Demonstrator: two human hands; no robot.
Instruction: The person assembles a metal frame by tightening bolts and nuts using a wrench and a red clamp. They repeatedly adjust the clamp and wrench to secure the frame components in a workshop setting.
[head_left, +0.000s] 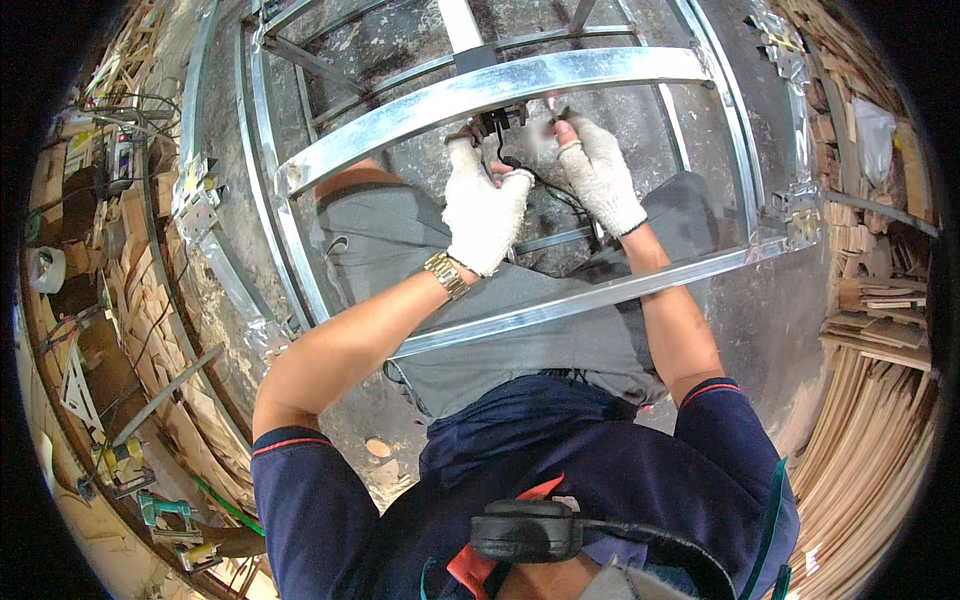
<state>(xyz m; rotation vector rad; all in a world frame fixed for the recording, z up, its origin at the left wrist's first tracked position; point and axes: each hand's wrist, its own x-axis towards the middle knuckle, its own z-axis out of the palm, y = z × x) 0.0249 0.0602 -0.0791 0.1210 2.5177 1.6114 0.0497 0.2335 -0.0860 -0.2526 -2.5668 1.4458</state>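
A black fitting sits under the curved crossbar of a shiny metal frame, and a black cable hangs from it. White knitted gloves with bare fingertips cover both hands. My left hand, below a gold watch, is curled closed against the fitting's left side, its thumb beside the cable. What lies inside its grip is hidden. To the right of the fitting, my right hand is closed with thumb and fingers pinched together; something small and blurred shows at its fingertips.
The frame's near rail crosses over my legs and right forearm. Metal brackets are fixed to side rails left and right. Wood strips are stacked at right. Power tools and cords lie among wood pieces at left.
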